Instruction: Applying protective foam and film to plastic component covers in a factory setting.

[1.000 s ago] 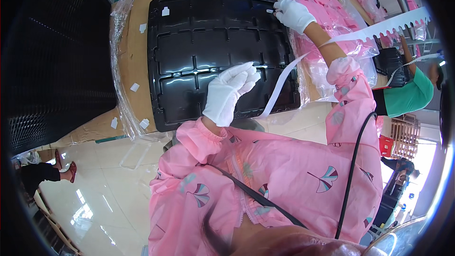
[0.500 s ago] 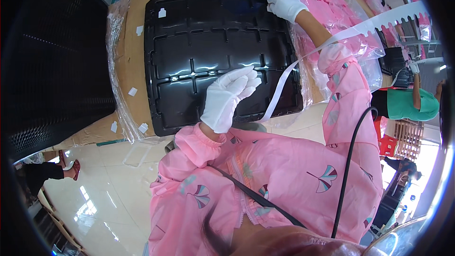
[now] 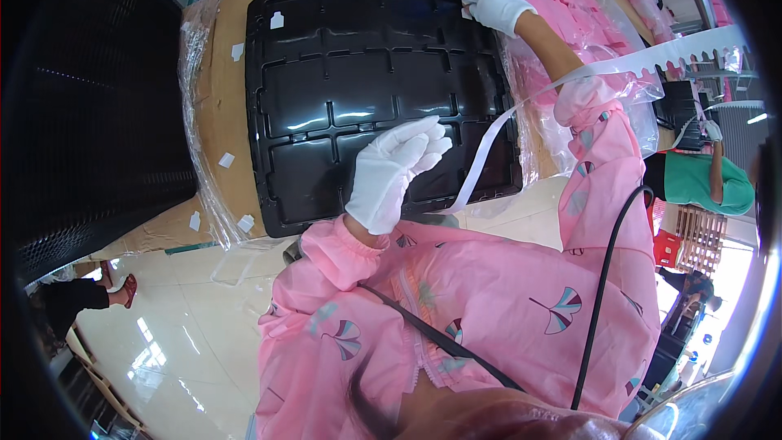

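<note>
A black moulded plastic tray (image 3: 301, 85) with raised ribs lies flat before me, a small white label (image 3: 278, 20) near its far left corner. My right hand (image 3: 498, 10), in a white glove, is at the tray's far right corner, fingers curled and closed; whatever is between the fingertips is hidden. Over the near half of the tray is my left hand (image 3: 395, 173), also gloved, its fingers bent together; I cannot make out anything in them. A long white strip (image 3: 482, 156), toothed along one edge farther right, crosses the tray's right side and passes by my right forearm.
Clear film-wrapped pink pieces (image 3: 562, 12) lie right of the tray. A tall black perforated thing (image 3: 106, 114) stands at the left, beside crumpled clear film (image 3: 195, 73). Several white label scraps (image 3: 226, 160) lie on the brown tabletop (image 3: 221, 106). A person in green (image 3: 705, 179) is far right.
My right hand has shifted slightly right at the tray's corner. The left hand is nearly still, and the white strip has moved a little.
</note>
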The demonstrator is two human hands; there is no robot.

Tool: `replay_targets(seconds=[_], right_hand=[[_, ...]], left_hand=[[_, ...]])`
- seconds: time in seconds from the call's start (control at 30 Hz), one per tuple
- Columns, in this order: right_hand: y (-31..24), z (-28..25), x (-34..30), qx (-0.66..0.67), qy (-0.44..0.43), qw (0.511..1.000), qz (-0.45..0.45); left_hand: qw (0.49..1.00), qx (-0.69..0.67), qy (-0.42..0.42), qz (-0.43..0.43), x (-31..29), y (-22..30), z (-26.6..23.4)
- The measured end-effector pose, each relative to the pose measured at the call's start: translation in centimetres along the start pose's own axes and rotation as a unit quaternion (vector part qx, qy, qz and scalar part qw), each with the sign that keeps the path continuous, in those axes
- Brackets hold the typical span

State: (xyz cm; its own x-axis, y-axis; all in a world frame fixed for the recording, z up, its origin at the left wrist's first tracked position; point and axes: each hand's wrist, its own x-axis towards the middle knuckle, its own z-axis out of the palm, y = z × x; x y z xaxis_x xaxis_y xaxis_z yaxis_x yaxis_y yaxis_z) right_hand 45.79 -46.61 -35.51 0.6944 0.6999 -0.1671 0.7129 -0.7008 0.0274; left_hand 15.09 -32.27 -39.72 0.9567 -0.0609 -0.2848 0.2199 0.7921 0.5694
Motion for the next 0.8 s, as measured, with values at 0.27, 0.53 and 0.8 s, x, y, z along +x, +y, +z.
replay_targets(seconds=[0.27,0.53,0.8], right_hand=[[0.0,1.6,-0.6,-0.079,0.045,0.995,-0.031],[-0.7,1.4,-3.4,-0.102,0.003,0.994,-0.048],[-9.9,-1.0,-10.4,0.245,0.075,0.951,-0.174]], left_hand=[[1.000,-0.007,-0.002,-0.001,0.0,0.1,0.1],[1.000,-0.011,-0.002,-0.007,-0.1,-0.1,0.0],[0.996,-0.074,0.055,0.006,0.5,-0.1,0.0]])
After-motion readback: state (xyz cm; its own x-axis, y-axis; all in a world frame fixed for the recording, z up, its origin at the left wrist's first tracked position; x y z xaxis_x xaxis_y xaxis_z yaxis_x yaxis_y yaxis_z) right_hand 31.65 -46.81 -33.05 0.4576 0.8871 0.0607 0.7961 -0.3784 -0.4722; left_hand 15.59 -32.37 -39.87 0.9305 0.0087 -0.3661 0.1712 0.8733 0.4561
